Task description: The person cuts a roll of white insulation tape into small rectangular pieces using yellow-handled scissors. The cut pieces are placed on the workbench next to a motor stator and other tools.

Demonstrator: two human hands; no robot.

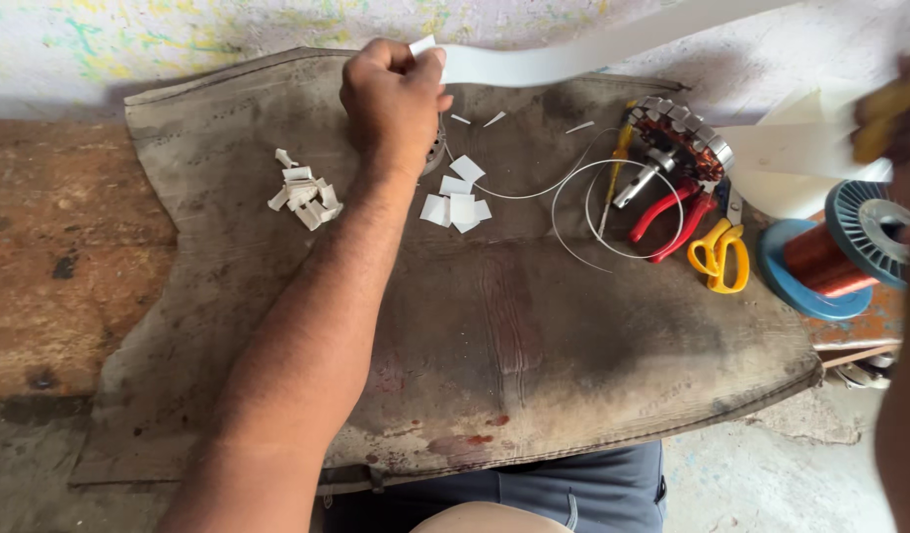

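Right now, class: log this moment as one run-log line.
left hand: pinching end of white paper strip | right hand: at frame edge, blurred | cut paper pieces on mat | yellow scissors idle

**Count of things on the dark cloth**

One long white paper strip [593, 54]. One wound copper motor stator [684, 138]. One blue spool of copper wire [835, 247]. One pair of yellow-handled scissors [720, 257]. One pair of red-handled pliers [667, 212]. One yellow-handled screwdriver [618, 158]. About four flat white paper squares [457, 202]. One heap of folded paper pieces [304, 192], too jumbled to count.

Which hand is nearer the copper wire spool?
Right. The right hand is just above the copper wire spool; the left hand is far across the mat, gripping the white strip.
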